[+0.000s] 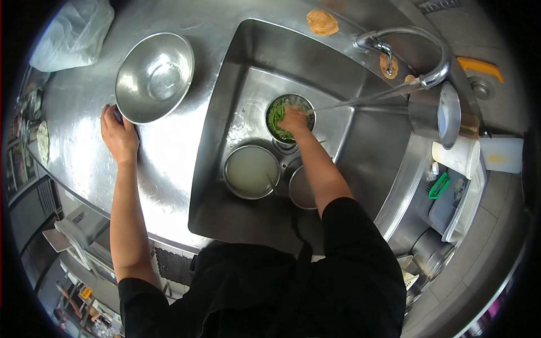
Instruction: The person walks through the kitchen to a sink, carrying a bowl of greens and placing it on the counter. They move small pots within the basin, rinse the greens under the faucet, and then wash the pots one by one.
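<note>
My right hand (294, 120) reaches down into a round metal pot (311, 105) in the sink, touching the leafy greens (275, 115) inside. Its fingertips are hidden among the greens. A stream of water from the faucet (437, 70) runs into the pot beside this hand. On the counter to the left, my left hand (120, 138) is closed around a small dark object (117, 115) whose kind I cannot make out. Just above that hand a wide, shiny metal bowl (155, 79) sits close to the fingers, with nothing in it.
The sink (366, 163) also holds a bowl of cloudy liquid (252, 172) with a utensil handle, and another metal vessel (304, 188) partly under my right arm. A plastic bag (76, 36) lies back left. Brown scrubbing pads (322, 22) and a pan (448, 115) are right.
</note>
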{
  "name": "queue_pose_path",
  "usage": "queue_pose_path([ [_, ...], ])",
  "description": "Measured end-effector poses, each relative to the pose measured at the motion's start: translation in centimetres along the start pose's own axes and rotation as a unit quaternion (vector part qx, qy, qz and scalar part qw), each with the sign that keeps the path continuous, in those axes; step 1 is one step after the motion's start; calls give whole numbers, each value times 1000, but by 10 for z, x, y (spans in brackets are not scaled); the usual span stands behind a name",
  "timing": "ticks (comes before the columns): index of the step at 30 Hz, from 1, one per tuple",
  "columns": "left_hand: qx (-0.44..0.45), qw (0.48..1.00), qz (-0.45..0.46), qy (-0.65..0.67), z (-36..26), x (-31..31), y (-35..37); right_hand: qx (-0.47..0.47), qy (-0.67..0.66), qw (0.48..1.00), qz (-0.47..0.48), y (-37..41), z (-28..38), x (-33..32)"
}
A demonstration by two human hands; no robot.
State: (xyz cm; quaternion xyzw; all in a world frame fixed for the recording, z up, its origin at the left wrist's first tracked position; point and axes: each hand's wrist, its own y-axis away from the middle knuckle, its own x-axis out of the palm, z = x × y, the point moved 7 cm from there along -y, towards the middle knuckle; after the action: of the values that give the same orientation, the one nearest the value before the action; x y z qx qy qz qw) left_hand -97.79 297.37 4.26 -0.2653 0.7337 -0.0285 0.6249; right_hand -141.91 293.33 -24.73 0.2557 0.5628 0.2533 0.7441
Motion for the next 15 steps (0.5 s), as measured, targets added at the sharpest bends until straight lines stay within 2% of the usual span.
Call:
queue_pose_path([
  [2, 1, 1000, -1, 0, 1, 0, -1, 25, 11, 998, 57, -13, -4, 9],
  [3, 7, 1000, -2, -6, 1, 0, -1, 25, 12, 998, 54, -11, -5, 9],
  [5, 11, 1000, -5, -9, 1, -1, 0, -30, 5, 995, -93, 2, 0, -11],
  [9, 14, 1000, -10, -11, 2, -1, 1, -36, -10, 992, -124, 24, 3, -31],
  [11, 20, 1000, -20, -11, 3, -1, 0, -18, -11, 994, -105, 29, 2, -39],
  [15, -17, 996, -38, 76, 13, -9, -1, 1, -44, 994, -96, 40, 2, -53],
])
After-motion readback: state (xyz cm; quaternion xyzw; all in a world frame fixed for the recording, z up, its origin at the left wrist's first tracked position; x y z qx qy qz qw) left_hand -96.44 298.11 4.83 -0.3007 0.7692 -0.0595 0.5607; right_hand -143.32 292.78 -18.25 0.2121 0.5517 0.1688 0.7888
